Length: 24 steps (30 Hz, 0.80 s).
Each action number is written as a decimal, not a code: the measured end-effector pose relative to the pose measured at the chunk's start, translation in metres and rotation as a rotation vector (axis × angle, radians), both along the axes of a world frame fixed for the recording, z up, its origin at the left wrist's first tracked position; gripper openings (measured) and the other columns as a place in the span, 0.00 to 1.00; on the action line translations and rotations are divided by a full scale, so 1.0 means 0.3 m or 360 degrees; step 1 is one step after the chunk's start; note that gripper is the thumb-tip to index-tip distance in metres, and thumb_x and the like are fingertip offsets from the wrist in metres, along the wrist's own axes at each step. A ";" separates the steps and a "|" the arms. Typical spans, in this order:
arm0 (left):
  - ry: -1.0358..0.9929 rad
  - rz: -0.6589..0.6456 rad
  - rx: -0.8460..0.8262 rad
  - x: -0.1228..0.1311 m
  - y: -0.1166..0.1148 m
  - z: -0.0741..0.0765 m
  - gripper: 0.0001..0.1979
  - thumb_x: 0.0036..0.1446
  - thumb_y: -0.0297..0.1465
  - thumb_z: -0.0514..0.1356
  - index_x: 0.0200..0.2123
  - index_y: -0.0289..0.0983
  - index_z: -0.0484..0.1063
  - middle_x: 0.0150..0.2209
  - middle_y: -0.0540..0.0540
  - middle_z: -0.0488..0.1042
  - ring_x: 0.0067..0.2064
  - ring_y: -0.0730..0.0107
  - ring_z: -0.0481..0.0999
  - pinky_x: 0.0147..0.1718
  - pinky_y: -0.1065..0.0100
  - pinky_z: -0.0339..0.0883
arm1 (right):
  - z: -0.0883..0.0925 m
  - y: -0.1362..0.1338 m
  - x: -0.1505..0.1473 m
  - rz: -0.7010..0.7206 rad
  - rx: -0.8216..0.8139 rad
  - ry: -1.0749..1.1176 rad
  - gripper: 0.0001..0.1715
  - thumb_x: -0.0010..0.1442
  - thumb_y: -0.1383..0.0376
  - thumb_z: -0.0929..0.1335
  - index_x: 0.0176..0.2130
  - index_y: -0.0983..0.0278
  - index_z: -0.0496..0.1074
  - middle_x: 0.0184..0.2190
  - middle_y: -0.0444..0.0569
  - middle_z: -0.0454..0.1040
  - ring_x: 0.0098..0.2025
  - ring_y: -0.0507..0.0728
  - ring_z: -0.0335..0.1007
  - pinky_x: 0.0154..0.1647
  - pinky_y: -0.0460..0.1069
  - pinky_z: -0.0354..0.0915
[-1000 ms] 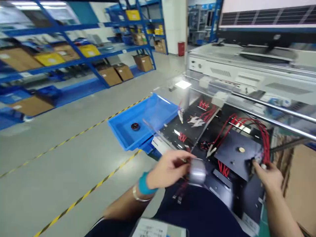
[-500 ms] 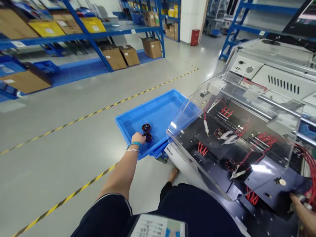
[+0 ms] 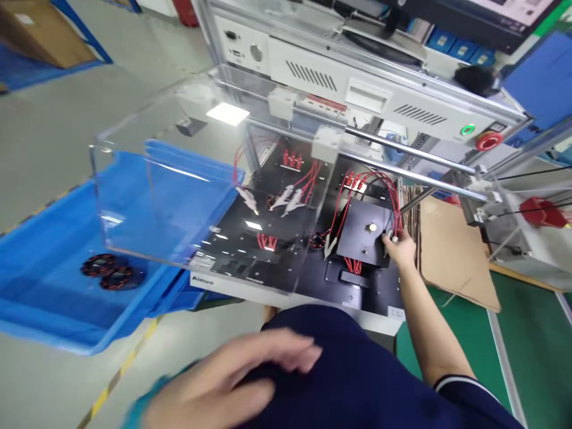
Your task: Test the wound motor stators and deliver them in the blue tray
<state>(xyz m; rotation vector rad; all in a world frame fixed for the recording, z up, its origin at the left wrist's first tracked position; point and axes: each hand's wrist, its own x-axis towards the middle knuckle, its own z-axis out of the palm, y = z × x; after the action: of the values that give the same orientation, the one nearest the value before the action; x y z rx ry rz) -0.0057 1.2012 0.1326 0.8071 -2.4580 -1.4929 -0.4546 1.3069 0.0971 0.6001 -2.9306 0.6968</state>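
Close to the camera, my left hand (image 3: 236,375) hangs in front of my dark shirt, blurred, thumb apart from the fingers, with nothing in it. My right hand (image 3: 401,247) is closed around white test clips (image 3: 395,237) on red wires at the right edge of a dark square plate (image 3: 357,232); my fingers partly hide them. Left of that plate, a ring-shaped copper-wound coil (image 3: 317,241) lies beside another white clip (image 3: 329,246). Two similar coils (image 3: 117,277) touch each other in the blue tray (image 3: 58,319).
A raised clear cover (image 3: 147,202) spans the left half of the tester, under metal rails (image 3: 415,152). Flattened cardboard (image 3: 456,244) stands to the right. A red stop button (image 3: 488,141) and a green-lit button (image 3: 468,129) sit on the white panel.
My left hand has left the coils in the tray and come back empty before my body. The view has swung right. My right hand stays by the plate's right edge.
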 end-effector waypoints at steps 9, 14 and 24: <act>-0.0517 0.0540 -0.1165 -0.829 0.002 -0.210 0.18 0.50 0.29 0.60 0.46 0.31 0.72 0.58 0.29 0.60 0.61 0.42 0.56 0.59 0.43 0.49 | 0.003 0.065 -0.067 0.0221 -0.0027 -0.0163 0.26 0.47 0.50 0.70 0.40 0.66 0.69 0.31 0.52 0.76 0.33 0.58 0.72 0.36 0.50 0.66; -0.0957 0.0481 -0.1177 -0.917 -0.068 -0.293 0.13 0.54 0.27 0.53 0.38 0.33 0.76 0.47 0.33 0.70 0.52 0.47 0.67 0.58 0.42 0.44 | 0.007 0.075 -0.075 0.0292 -0.0049 -0.0171 0.24 0.49 0.52 0.69 0.40 0.65 0.69 0.33 0.53 0.75 0.35 0.58 0.73 0.38 0.49 0.66; -0.0447 0.0584 -0.1020 -0.773 0.023 -0.041 0.08 0.51 0.39 0.62 0.31 0.42 0.77 0.46 0.43 0.69 0.46 0.57 0.73 0.43 0.62 0.69 | 0.017 0.071 -0.076 0.0248 0.0004 -0.0230 0.25 0.51 0.52 0.69 0.42 0.66 0.66 0.39 0.56 0.73 0.41 0.60 0.72 0.42 0.50 0.66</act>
<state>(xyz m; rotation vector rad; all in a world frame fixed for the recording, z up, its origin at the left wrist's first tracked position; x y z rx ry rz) -0.2374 1.2081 0.1203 1.2751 -2.5395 -0.4447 -0.4773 1.3282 0.1021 0.8189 -3.0410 0.7839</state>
